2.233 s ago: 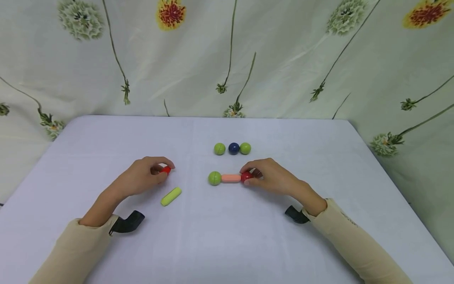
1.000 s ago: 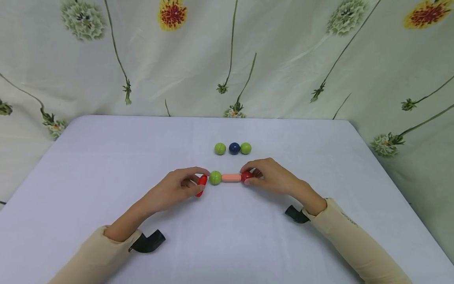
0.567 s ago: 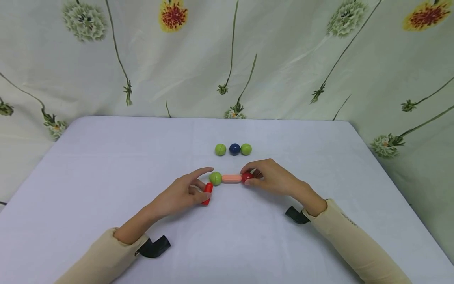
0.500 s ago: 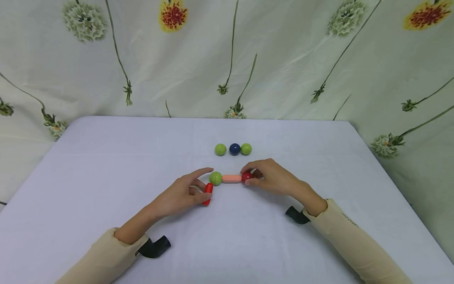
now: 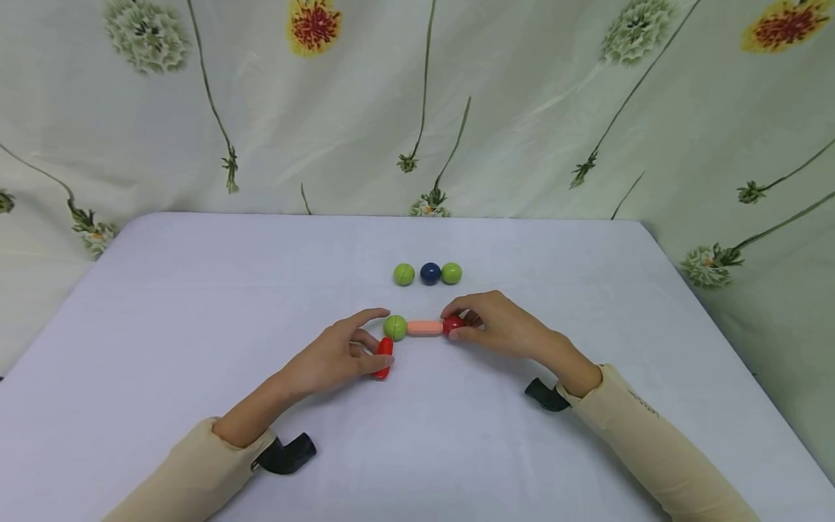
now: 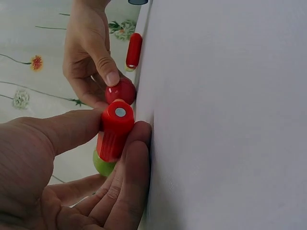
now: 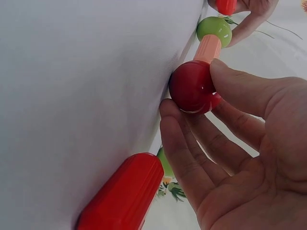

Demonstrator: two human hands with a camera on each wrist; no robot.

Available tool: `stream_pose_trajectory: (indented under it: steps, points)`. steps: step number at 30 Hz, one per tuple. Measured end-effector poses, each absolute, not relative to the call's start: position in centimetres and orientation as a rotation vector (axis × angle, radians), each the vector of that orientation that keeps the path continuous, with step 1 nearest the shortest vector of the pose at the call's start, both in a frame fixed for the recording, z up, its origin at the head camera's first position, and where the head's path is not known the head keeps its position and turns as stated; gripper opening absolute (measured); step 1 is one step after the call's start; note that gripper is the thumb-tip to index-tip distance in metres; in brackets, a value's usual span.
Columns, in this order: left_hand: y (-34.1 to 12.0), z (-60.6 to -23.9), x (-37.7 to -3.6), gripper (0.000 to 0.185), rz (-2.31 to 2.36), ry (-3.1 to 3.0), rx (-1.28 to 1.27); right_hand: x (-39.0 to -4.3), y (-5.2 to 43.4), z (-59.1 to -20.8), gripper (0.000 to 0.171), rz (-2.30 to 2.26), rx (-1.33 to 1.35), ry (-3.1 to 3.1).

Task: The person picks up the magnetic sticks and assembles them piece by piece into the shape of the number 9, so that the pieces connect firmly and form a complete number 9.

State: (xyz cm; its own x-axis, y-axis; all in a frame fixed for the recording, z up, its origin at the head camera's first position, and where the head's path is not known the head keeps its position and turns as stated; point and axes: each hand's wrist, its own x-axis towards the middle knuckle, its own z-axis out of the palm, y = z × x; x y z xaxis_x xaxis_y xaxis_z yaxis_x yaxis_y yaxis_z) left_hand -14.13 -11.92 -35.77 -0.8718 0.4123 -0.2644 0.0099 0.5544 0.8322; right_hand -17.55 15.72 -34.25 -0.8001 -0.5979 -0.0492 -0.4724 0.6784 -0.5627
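Note:
My left hand (image 5: 339, 353) pinches a red rod (image 5: 385, 357) between thumb and fingers, with a grey disc in its near end. The rod's far end meets the lower left of a green ball (image 5: 394, 328); whether it is attached I cannot tell. The left index finger reaches the ball's upper left edge. A pink rod (image 5: 425, 328) runs from the green ball to a dark red ball (image 5: 451, 325), all in one line. My right hand (image 5: 492, 324) holds the dark red ball between thumb and fingers, as the right wrist view also shows.
Behind the row lie a green ball (image 5: 404, 274), a dark blue ball (image 5: 430, 273) and another green ball (image 5: 451, 272). Another red rod (image 7: 122, 194) lies near the right hand, hidden from the head view. A white cloth (image 5: 417, 457) covers the table.
My left hand has carried the red rod rightward to the green ball, then slightly toward me. The yellow-green rod has dropped out of the head view. My right hand has stayed on the dark red ball.

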Motion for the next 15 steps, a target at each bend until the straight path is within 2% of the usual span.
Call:
stream_pose_trajectory:
  steps: [15]
  points:
    - [-11.21,-35.83,-14.55,0.070,1.284,2.350,0.310,-17.79,15.20,-34.07,0.029,-0.750,-0.873,2.684]
